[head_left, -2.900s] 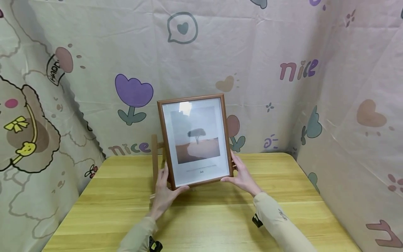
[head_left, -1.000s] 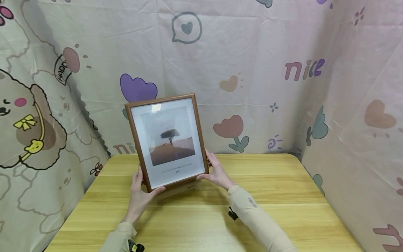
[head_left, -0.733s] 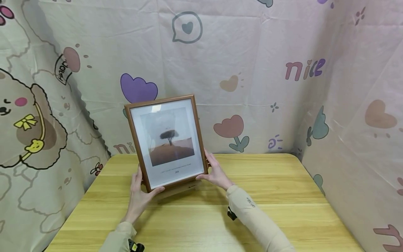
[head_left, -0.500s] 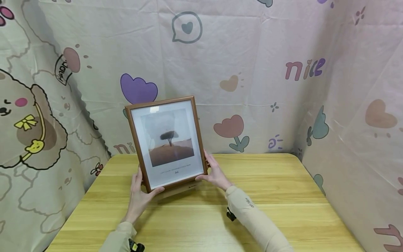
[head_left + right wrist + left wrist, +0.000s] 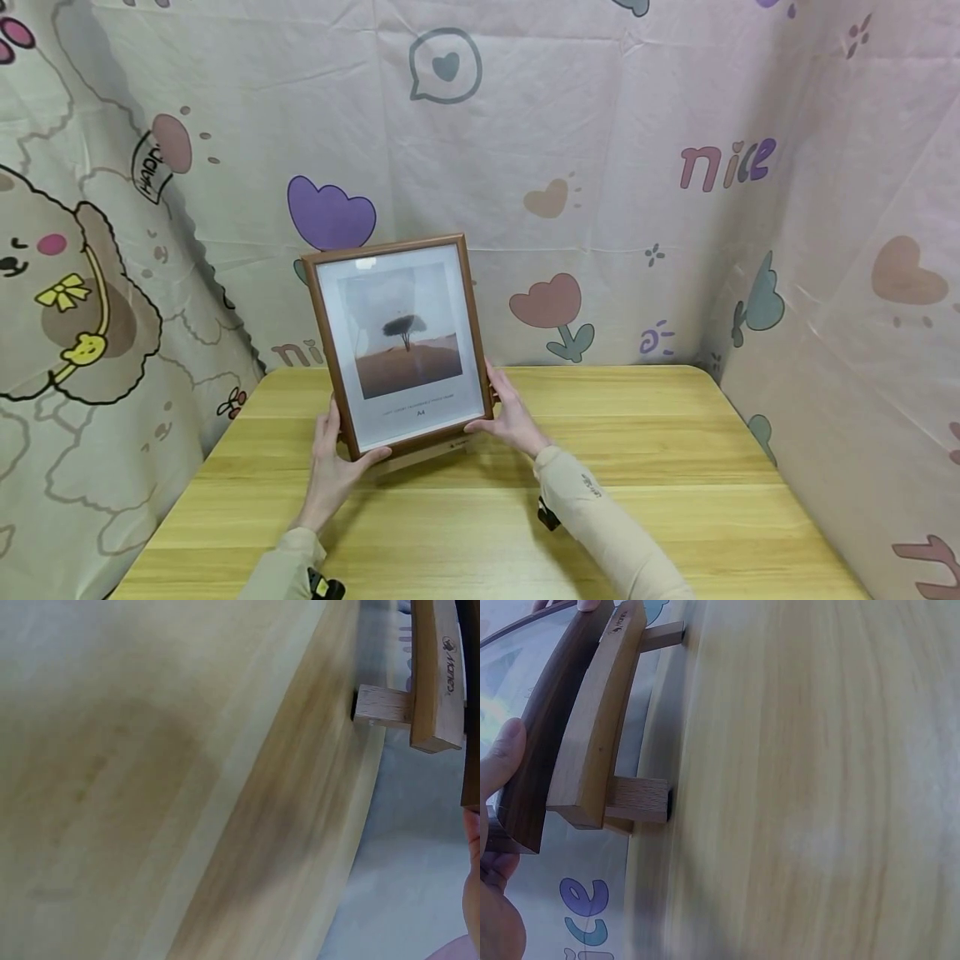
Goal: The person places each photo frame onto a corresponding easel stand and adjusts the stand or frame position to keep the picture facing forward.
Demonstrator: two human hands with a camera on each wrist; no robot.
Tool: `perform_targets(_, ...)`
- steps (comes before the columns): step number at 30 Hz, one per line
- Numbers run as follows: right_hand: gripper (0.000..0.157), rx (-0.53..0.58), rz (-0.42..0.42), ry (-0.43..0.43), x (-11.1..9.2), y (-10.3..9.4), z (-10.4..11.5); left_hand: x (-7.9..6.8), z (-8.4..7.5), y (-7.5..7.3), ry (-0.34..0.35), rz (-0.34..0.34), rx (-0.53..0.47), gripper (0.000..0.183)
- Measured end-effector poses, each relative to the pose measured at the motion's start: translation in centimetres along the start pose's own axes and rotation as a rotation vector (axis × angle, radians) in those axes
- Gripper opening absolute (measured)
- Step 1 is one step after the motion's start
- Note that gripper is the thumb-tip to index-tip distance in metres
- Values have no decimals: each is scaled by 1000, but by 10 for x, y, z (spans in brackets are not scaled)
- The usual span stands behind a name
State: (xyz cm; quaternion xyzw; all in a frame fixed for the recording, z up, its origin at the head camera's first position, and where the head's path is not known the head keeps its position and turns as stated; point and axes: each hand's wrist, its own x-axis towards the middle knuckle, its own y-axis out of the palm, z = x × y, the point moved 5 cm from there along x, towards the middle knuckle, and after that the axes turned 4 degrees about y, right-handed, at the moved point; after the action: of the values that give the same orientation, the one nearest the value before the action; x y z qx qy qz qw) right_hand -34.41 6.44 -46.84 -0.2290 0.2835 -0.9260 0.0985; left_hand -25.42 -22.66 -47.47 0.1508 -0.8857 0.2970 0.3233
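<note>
A brown picture frame [image 5: 405, 333] with a print of a tree stands leaning back, slightly turned, in the head view. My left hand [image 5: 330, 467] grips its lower left corner, thumb along the bottom edge and fingers up the side. At the lower right corner my right hand [image 5: 513, 417] holds it the same way. Right under the frame's bottom edge is the front ledge of a small wooden easel [image 5: 592, 727], with short feet on the table. The right wrist view shows lettering on that ledge [image 5: 439, 675]; the frame hides the rest of the easel in the head view.
The wooden table [image 5: 600, 517] has its far edge close behind the easel. A printed cloth [image 5: 600, 125] hangs behind and on both sides. Dark straps with small devices [image 5: 326, 586] sit at the sleeves' wrists.
Since the earliest frame, both hands have carried the picture frame left, in front of the easel. Over the last second its top edge has sunk slightly, while the hands have barely moved.
</note>
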Motion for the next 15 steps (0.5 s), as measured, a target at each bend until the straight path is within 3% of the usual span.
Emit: perform_targets(15, 121, 18, -2, 1, -2, 7, -5, -5, 4, 2, -25, 5, 8, 127)
